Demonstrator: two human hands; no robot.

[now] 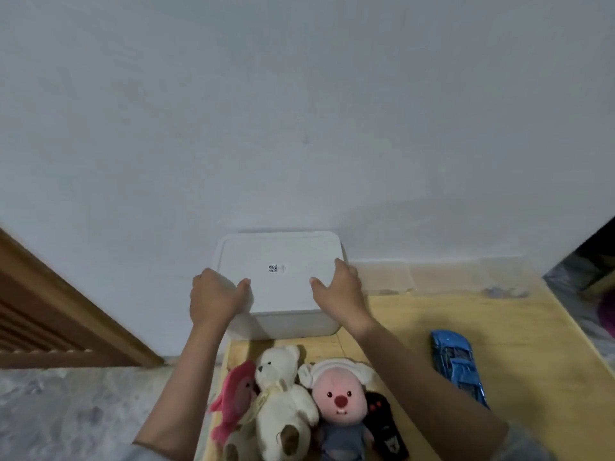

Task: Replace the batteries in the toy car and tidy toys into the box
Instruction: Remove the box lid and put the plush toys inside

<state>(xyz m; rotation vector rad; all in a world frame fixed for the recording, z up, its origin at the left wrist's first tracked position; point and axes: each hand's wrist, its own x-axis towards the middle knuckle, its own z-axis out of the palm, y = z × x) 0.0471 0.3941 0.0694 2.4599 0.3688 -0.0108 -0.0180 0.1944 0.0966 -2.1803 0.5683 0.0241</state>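
Note:
A white lidded box (293, 322) stands against the wall at the far end of a wooden table. My left hand (213, 294) grips the lid's (279, 254) left edge, thumb on top. My right hand (339, 287) grips the lid's right edge the same way. A blue toy car (457, 364) lies on the table to the right. Nearer to me lie a pink plush (233, 394), a white teddy bear (283, 394), a pink-faced plush in a white hat (339, 397) and a black remote control (382, 424).
The wooden table (515, 327) runs from the wall towards me; its left edge passes under my left forearm. A wooden frame (50, 311) stands at the left over a grey mottled floor (83, 410). Dark clutter sits beyond the table's right edge.

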